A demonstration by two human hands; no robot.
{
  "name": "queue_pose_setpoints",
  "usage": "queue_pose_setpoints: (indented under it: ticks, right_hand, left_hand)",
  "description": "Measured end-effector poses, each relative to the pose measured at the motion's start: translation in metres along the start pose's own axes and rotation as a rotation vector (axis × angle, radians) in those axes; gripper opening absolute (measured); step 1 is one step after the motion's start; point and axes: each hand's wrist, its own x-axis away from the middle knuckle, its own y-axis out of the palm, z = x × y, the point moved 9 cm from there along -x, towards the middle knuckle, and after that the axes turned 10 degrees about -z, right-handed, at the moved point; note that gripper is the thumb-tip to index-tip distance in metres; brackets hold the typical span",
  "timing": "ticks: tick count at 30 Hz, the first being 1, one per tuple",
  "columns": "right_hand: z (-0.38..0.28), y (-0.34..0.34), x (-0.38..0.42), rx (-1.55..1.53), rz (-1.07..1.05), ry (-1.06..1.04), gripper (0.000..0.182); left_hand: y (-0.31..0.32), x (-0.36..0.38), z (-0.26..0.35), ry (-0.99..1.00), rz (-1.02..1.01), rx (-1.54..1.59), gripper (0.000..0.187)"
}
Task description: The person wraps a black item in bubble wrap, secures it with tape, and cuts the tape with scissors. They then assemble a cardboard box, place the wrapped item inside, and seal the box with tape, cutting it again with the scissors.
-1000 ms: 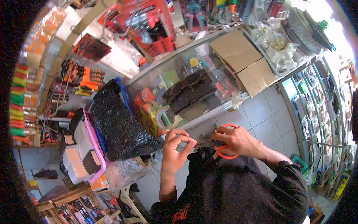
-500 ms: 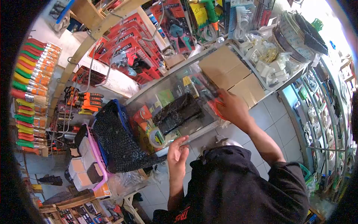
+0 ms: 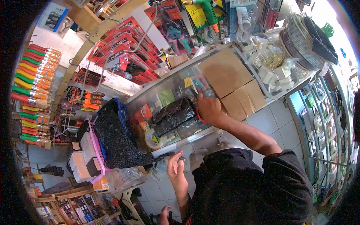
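Since the earlier frame the right hand (image 3: 208, 108) has slid from the cardboard box (image 3: 232, 80) toward the middle of the glass tabletop (image 3: 168, 90), carrying the orange-handled scissors (image 3: 197, 112); its fingers are curled around the handles. The left hand (image 3: 175, 169) has dropped lower, beside the black mesh roll (image 3: 116, 137), fingertips pinched on something too small to tell. Cutting appears finished; the scissors are not yet released.
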Motion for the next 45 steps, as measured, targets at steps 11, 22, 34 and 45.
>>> queue_pose_setpoints:
  ticks: [11, 22, 34, 45]
  right_hand:
    - [-0.016, 0.035, -0.003, 0.108, -0.115, -0.131, 0.023]
    - [0.042, -0.085, 0.086, -0.175, 0.330, -0.125, 0.044]
    - [0.113, -0.007, 0.058, 0.065, 0.385, 0.093, 0.070]
    - [0.049, -0.060, 0.145, -1.104, 0.082, -0.408, 0.042]
  left_hand:
    - [0.037, -0.029, 0.016, 0.027, -0.242, -0.036, 0.033]
    - [0.030, -0.040, 0.004, -0.020, -0.391, 0.045, 0.029]
    - [0.056, -0.040, -0.013, 0.036, -0.528, 0.058, 0.033]
    - [0.091, -0.035, 0.018, -0.150, -0.629, 0.570, 0.074]
